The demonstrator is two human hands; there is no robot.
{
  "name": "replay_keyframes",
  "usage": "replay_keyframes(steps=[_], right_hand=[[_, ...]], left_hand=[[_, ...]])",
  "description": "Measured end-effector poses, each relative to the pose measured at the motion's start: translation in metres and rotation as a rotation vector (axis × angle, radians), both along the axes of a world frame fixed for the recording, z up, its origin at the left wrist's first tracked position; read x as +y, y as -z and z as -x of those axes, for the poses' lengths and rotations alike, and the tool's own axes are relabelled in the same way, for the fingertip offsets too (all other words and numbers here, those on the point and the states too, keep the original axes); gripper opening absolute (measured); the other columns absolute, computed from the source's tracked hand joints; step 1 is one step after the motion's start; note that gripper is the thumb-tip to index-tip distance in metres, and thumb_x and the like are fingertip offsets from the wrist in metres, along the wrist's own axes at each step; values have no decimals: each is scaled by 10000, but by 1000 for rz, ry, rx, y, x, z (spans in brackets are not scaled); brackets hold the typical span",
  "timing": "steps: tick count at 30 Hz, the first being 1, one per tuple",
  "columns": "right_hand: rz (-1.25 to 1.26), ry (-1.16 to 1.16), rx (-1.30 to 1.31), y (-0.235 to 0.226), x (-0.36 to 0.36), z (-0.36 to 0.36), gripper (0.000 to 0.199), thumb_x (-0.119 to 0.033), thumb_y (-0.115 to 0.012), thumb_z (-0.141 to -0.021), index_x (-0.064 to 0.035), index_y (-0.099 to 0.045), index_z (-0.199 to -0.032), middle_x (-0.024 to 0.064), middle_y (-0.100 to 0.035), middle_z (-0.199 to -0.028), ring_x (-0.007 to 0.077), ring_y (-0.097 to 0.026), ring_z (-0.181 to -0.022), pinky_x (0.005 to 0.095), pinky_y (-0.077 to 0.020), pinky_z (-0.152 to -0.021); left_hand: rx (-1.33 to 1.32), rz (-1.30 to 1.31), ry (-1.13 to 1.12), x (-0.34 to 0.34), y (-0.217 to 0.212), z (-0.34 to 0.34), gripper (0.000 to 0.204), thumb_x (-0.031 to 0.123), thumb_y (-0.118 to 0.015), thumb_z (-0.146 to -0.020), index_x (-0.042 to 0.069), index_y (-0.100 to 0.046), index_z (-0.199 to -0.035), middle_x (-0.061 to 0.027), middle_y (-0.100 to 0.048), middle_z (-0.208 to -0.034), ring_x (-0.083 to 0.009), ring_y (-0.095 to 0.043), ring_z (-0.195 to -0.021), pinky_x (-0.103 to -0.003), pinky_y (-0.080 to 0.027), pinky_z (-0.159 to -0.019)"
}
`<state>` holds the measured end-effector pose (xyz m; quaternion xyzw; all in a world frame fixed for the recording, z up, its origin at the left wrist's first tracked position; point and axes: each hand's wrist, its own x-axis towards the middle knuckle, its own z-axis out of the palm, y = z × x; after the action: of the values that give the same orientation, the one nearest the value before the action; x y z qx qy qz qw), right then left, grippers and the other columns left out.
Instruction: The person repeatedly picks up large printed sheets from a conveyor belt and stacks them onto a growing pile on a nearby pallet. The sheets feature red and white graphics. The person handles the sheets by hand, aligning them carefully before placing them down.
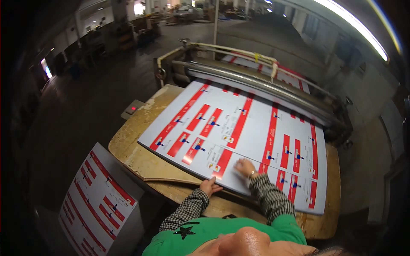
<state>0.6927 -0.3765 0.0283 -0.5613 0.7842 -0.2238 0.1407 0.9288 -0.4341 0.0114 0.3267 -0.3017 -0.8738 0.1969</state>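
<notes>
A large white printed sheet (255,128) with red bands and small blue figures lies on a worn wooden table (124,147). Its far edge runs in under the rollers of a machine (256,79). At the sheet's near edge, my left hand (209,187) touches the rim with its visible fingers stretched apart. My right hand (245,167) is over the sheet's near middle, a little farther in than the left. Motion smears its fingers, so their grip is hidden. Both forearms wear black-and-white checked sleeves.
A tall stack of similar printed sheets (100,200) stands at the lower left, beside the table. Behind the rollers, another printed sheet (290,79) shows under a pale rail. A small box with a red light (133,109) sits at the table's left edge.
</notes>
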Motion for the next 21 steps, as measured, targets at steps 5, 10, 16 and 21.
replay_keyframes(steps=[5,10,16,21], right_hand=[[-268,-262,353,-19,47,-71,1025,-526,-744,-520,-108,-288,-1336,251,-200,-1384,448,-202,-1265,540,-257,-989],[-345,-381,24,-42,40,-36,649,-332,-701,-618,-46,-519,-1172,217,-435,-1265,321,-438,-1159,350,-370,-952],[46,-186,-220,-105,43,-37,298,-183,-593,-717,-30,-639,-970,110,-662,-879,189,-636,-698,270,-502,-674],[-52,-174,-246,-79,55,-59,363,-205,-620,-706,-41,-616,-1030,117,-653,-939,191,-637,-775,264,-492,-725]], left_hand=[[32,-10,43,-2,10,-6,336,147,-491,-873,-56,-425,-1133,-172,-535,-1089,-315,-563,-983,-426,-487,-824],[22,55,181,-8,20,-12,270,102,-507,-850,-84,-487,-1044,-172,-571,-1028,-268,-578,-923,-388,-496,-780],[-387,-21,-202,-5,30,-8,251,127,-589,-786,-93,-545,-897,-167,-596,-823,-259,-594,-764,-367,-501,-717],[-516,24,-95,-11,43,-2,262,137,-562,-769,-108,-531,-857,-171,-552,-696,-264,-580,-683,-357,-506,-679]])
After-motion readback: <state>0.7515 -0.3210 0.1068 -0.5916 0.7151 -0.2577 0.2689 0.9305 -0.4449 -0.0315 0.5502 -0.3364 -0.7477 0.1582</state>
